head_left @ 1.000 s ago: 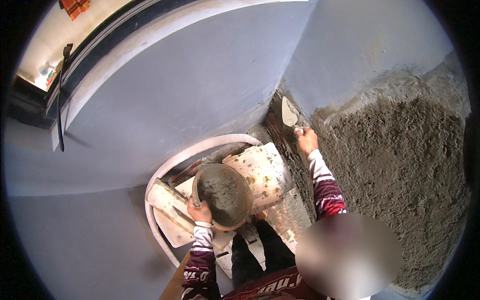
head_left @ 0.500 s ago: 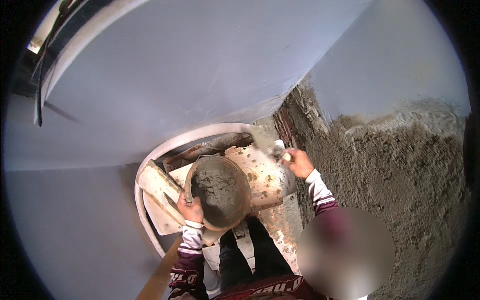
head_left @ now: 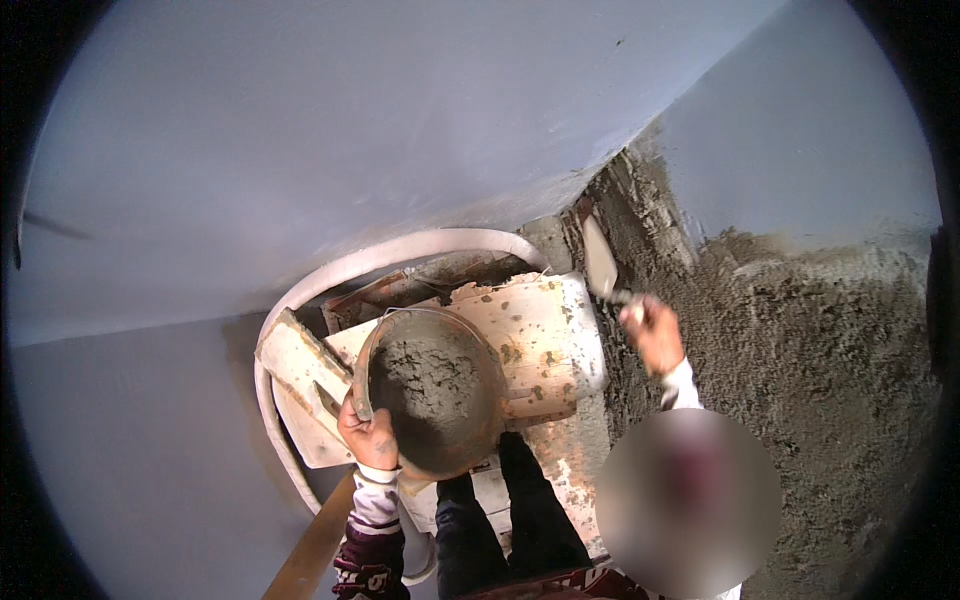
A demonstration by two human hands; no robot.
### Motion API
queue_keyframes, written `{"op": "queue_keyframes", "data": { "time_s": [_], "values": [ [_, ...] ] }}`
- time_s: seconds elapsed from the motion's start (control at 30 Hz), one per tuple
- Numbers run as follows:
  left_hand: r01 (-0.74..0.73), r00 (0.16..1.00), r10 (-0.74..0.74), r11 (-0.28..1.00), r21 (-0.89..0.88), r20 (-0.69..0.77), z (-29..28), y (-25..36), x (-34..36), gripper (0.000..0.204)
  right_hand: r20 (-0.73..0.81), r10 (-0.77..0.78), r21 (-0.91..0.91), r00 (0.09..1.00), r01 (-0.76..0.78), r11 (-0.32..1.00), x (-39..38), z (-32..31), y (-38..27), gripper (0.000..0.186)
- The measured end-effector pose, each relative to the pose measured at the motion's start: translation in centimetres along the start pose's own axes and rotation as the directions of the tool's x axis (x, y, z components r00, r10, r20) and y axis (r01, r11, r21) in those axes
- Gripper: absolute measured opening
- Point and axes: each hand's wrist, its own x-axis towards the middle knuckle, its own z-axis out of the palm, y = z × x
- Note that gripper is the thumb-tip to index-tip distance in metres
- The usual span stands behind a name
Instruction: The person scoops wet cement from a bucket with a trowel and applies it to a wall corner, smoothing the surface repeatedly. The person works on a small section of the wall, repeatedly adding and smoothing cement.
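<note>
My left hand (head_left: pixel 368 436) is closed on the left edge of a round bucket (head_left: pixel 492 400), where the rim and handle meet. Grey wet mortar (head_left: pixel 428 375) lies inside it, rough on top, with the bucket's inner wall bare on the near side. Over to the right, my right hand (head_left: pixel 655 338) is wrapped round the handle of a pointed trowel (head_left: pixel 599 258). Its blade points away from me, up beside the wall corner, and its face looks pale. Whether mortar sticks to the blade I cannot tell.
Rough mortar (head_left: pixel 820 390) covers the lower right wall, below smooth grey paint. A mortar-spattered pale board (head_left: pixel 530 345) lies beyond the bucket, with a wooden strip (head_left: pixel 305 345) at left. A thick white hose (head_left: pixel 400 245) curves around them. My legs (head_left: pixel 540 500) stand close to the bucket.
My right hand has carried the trowel rightward from above the board to the rough wall, and the blade now points more steeply upward. My left hand keeps hold of the bucket.
</note>
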Motion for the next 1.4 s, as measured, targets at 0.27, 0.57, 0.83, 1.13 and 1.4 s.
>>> {"op": "queue_keyframes", "data": {
  "time_s": [0.27,0.57,0.83,1.13,1.4],
  "values": [
    [-0.165,0.986,0.161,0.98,0.108,0.045,2.5,-0.6,-2.8,0.054,0.55,-0.252,-0.397,0.796,0.514,0.76,-12.3,5.5,-7.8,0.028],
    [-0.304,0.95,0.288,0.943,0.136,0.122,2.0,-1.0,-2.6,0.049,0.725,-0.192,-0.487,0.662,0.689,0.536,-15.2,17.0,-9.7,0.023],
    [-0.162,0.961,0.139,0.984,0.078,0.238,-2.2,-1.7,-2.5,0.051,0.423,-0.093,-0.688,0.901,0.386,0.614,-17.8,9.6,-14.2,0.026],
    [-0.258,0.92,0.251,0.966,-0.016,0.301,-3.1,-2.2,-2.4,0.055,0.672,0.002,-0.347,0.74,0.313,0.884,-20.4,17.9,-10.9,0.035],
    [-0.161,0.934,0.13,0.985,0.067,0.332,-2.4,-1.8,-2.0,0.056,0.311,-0.351,-0.664,0.883,0.466,0.584,-22.2,14.8,-7.9,0.031]
  ]
}}
